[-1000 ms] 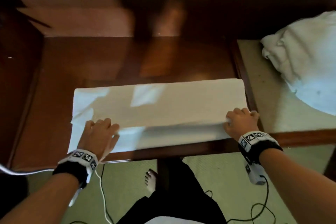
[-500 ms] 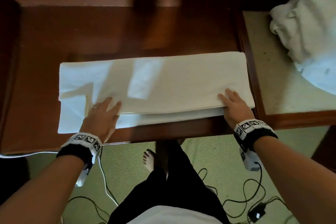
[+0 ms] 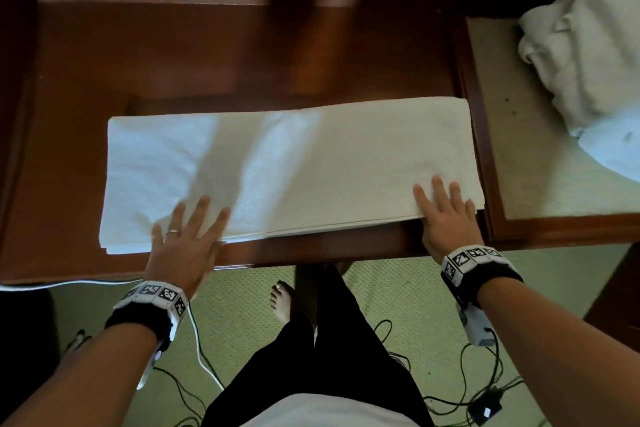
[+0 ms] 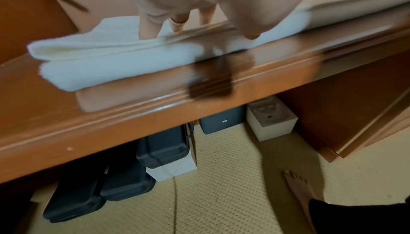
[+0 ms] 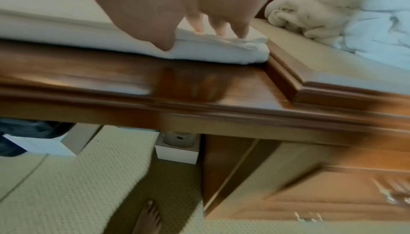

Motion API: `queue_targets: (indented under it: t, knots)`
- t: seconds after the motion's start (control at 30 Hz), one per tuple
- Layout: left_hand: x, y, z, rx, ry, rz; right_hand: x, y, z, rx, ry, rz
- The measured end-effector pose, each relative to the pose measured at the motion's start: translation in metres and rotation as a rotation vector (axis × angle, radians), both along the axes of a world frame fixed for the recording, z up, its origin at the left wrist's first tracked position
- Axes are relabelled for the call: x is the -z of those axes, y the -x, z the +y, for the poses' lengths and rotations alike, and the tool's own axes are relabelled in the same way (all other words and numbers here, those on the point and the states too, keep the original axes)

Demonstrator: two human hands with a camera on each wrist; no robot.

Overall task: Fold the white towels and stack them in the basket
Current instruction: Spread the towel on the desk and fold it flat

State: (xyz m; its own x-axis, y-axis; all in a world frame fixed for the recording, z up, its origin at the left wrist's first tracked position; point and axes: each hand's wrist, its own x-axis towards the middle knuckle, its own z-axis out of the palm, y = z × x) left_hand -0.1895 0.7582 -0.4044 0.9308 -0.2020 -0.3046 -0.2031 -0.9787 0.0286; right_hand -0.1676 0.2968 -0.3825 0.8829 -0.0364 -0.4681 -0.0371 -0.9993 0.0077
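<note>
**Both hands flat on the folded towel**

A white towel [image 3: 287,166], folded into a long strip, lies across the wooden desk [image 3: 86,62] near its front edge. The left hand [image 3: 187,243] rests on its near-left part with fingers spread and straight. The right hand [image 3: 446,218] presses flat on the near-right corner, fingers extended. A heap of unfolded white towels [image 3: 585,55] sits on the raised surface to the right.
</note>
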Motion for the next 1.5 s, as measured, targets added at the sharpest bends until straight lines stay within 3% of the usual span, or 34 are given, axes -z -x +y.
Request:
queue_targets:
  t: [0.17,0.37,0.53,0.7,0.77,0.87,0.97,1.07,1.17,1.23,1.3,1.43,1.5]
  knots:
    - [-0.008,-0.003,0.009,-0.062,-0.025,0.043,0.008,-0.006,0.035,-0.24,-0.156,-0.209]
    - [-0.018,0.006,0.011,-0.007,-0.019,0.158,0.006,0.014,0.031,-0.254,-0.253,-0.243]
    - [-0.026,-0.024,-0.016,0.002,0.063,0.078,-0.001,-0.022,0.08,-0.222,-0.299,-0.387]
    - [-0.003,-0.046,-0.036,0.089,0.042,0.044,0.009,-0.031,0.136,-0.275,-0.19,-0.08]
    - [0.007,-0.047,-0.008,0.027,0.03,0.032,0.01,-0.028,0.133,-0.289,-0.159,-0.026]
    - [0.012,-0.037,0.041,-0.23,0.022,0.041,0.011,-0.021,0.123,-0.337,-0.137,0.003]
    - [0.003,-0.035,0.045,-0.419,0.018,0.057,0.005,-0.03,0.128,-0.294,-0.179,-0.064]
    - [-0.005,-0.046,0.007,-0.331,0.064,0.066,0.002,-0.046,0.144,-0.22,-0.232,-0.178]
    - [-0.001,-0.054,-0.052,-0.127,0.092,0.067,0.015,-0.051,0.148,-0.263,-0.174,-0.143]
    - [0.007,-0.053,-0.079,-0.103,0.097,0.085,0.023,-0.049,0.127,-0.301,-0.135,-0.105]
    - [0.014,-0.052,-0.09,-0.15,0.112,0.096,0.025,-0.045,0.087,-0.214,-0.109,-0.092]
    - [0.017,-0.053,-0.091,-0.17,0.094,0.087,0.017,-0.028,-0.009,0.179,-0.021,-0.042]
    - [0.016,-0.056,-0.093,-0.174,0.085,0.102,0.012,-0.025,-0.03,0.312,-0.033,-0.076]
